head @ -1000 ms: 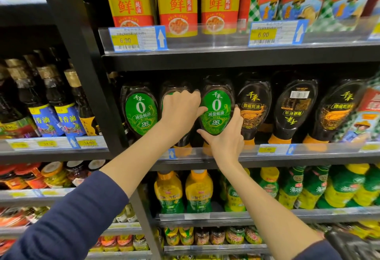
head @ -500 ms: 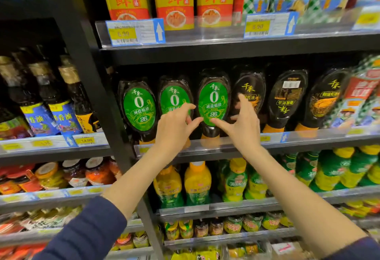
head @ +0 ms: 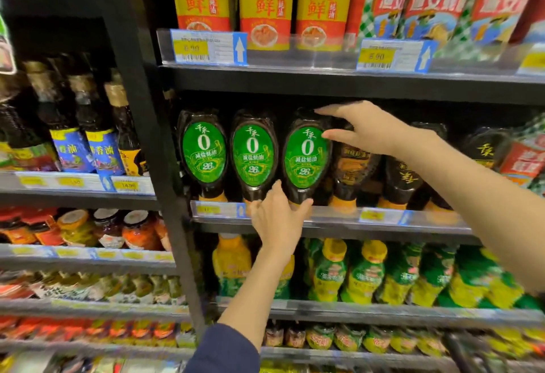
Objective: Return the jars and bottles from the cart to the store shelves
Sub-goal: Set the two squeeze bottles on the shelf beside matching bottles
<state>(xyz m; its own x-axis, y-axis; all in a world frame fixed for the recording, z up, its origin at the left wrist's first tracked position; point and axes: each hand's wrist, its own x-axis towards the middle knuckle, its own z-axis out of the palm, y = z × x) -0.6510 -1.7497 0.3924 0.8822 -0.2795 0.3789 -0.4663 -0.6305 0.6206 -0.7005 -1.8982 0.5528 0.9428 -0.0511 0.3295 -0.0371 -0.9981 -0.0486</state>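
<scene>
Three dark squeeze bottles with green oval labels stand cap-down in a row on the middle shelf (head: 330, 220). Both of my hands are on the right one (head: 305, 160). My left hand (head: 277, 216) cups its narrow lower end at the shelf rail, thumb up between this bottle and the middle one (head: 253, 154). My right hand (head: 362, 127) holds its upper right corner, index finger on top and thumb on the label. The left green bottle (head: 203, 151) stands untouched.
Dark-labelled squeeze bottles (head: 354, 166) stand just right of the green ones, partly behind my right arm. Tall yellow bottles (head: 262, 3) fill the shelf above and green-and-yellow bottles (head: 365, 275) the shelf below. A black upright post (head: 141, 124) separates a left bay of glass bottles and jars.
My right hand has risen from the bottle's lower side to its top right corner. My left hand has dropped from the middle bottle to the base of the right one. The camera has moved closer.
</scene>
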